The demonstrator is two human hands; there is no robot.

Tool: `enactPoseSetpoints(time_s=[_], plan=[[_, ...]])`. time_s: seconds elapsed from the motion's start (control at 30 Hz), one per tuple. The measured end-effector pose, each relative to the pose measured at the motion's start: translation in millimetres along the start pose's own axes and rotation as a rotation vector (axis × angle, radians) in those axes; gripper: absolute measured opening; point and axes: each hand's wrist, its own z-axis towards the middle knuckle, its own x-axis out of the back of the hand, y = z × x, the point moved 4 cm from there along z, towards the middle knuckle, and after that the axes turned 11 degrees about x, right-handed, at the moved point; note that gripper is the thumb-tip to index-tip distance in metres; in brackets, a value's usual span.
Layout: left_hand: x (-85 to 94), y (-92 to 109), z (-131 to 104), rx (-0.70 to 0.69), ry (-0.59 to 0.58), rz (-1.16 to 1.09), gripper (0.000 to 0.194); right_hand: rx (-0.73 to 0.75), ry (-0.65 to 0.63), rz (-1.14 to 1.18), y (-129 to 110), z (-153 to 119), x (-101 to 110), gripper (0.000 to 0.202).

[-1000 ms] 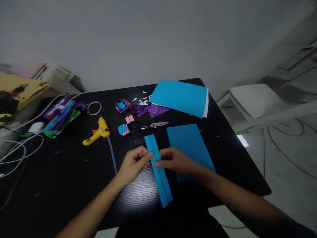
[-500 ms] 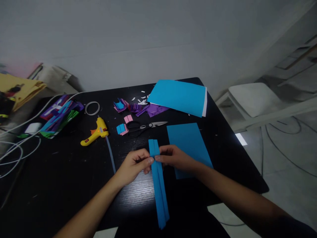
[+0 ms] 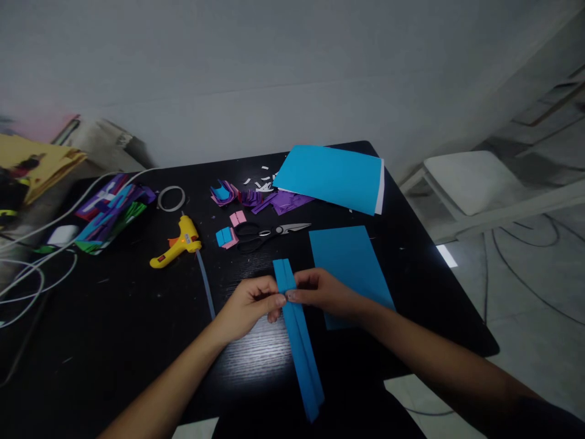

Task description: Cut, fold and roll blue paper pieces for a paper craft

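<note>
Between my hands is a long strip of folded blue paper (image 3: 301, 350), creased lengthwise, its lower end hanging toward me past the table's front edge. My left hand (image 3: 256, 303) pinches its left side near the upper end, thumb on top. From the right, my right hand (image 3: 320, 292) pinches the same strip at the same height, the two thumbs nearly touching. Beneath my right wrist lies a flat blue sheet (image 3: 350, 262). Scissors (image 3: 274, 235) rest beyond the strip, beside small folded blue and pink paper pieces (image 3: 226, 237).
A yellow glue gun (image 3: 178, 242) with a glue stick lies left, near a tape ring (image 3: 171, 199). Blue and white sheets (image 3: 331, 178), purple scraps (image 3: 290, 201) and a colourful paper bundle (image 3: 107, 210) sit at the back. White cables (image 3: 39, 274) loop at left; a white stool (image 3: 473, 183) stands right.
The lower end of the blue strip has swung to the right, so it slants more. Both hands keep their pinch in nearly the same place.
</note>
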Motion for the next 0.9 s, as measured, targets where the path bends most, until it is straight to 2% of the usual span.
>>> enactPoseSetpoints(time_s=[0.13,0.6,0.9], plan=[[-0.5,0.7,0.3,0.001,0.008,0.009,0.036,0.029,-0.066,0.014,1.5,0.3,-1.5,0.031],[-0.7,4.8,-1.7,-0.029,-0.032,0.045,0.034,0.046,-0.054,0.016,-2.4,-0.3,-1.3,0.032],[-1.7,5.2,-2.7,-0.007,-0.057,0.047,0.031,0.017,-0.091,0.021,-5.1,-0.1,-3.3,0.034]])
